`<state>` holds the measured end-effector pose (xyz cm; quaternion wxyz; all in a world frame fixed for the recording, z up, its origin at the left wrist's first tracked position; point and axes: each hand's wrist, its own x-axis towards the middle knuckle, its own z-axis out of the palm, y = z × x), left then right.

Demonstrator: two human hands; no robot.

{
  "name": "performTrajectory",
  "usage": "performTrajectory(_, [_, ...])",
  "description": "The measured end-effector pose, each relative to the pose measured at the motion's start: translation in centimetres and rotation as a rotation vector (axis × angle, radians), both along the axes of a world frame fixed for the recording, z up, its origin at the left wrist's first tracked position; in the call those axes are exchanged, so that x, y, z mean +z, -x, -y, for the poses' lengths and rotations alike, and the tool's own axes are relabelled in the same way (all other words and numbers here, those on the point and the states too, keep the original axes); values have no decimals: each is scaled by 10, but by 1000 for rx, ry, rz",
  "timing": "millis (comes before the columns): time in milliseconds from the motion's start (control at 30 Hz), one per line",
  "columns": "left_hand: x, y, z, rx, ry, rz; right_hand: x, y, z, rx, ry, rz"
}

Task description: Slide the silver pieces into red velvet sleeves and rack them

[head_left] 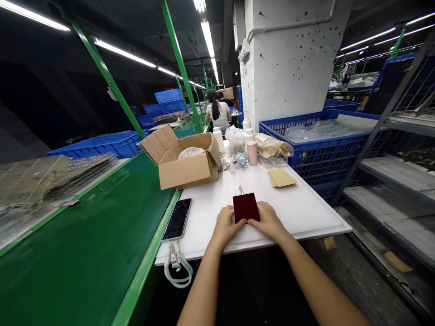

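Between my two hands is a flat, square panel with a dark red, velvet-like face (246, 208), held just over the white table (210, 203). My left hand (227, 225) grips its left side, thumb at the near edge. Opposite it, my right hand (268, 220) holds the right side, its thumb also at the near edge. Both sets of fingers are partly hidden by the panel. A small metallic piece (241, 189) shows just beyond the panel's far edge; I cannot tell whether it is attached. To the right lie tan paper pieces (282, 178).
An open cardboard box (185, 171) stands at the table's left, near a phone (177, 219) with a pale cable (178, 276). Bottles, tape and plastic bags crowd the back. A green conveyor belt (102, 235) runs left; a blue crate (302, 158) and metal rack stand right. A person (219, 113) sits ahead.
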<state>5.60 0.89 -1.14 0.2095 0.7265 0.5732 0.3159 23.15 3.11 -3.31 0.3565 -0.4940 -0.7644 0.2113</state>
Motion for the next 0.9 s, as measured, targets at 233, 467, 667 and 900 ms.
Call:
performTrajectory(233, [6, -20, 2, -171, 156, 611, 14, 5, -1, 220, 241, -720])
performTrajectory(467, [4, -32, -5, -106, 177, 815, 12, 9, -6, 197, 360, -904])
performTrajectory(667, [0, -25, -3, -196, 232, 834, 10, 5, -2, 218, 373, -943])
performTrajectory(900, [3, -30, -2, -229, 248, 863, 11, 3, -1, 222, 410, -957])
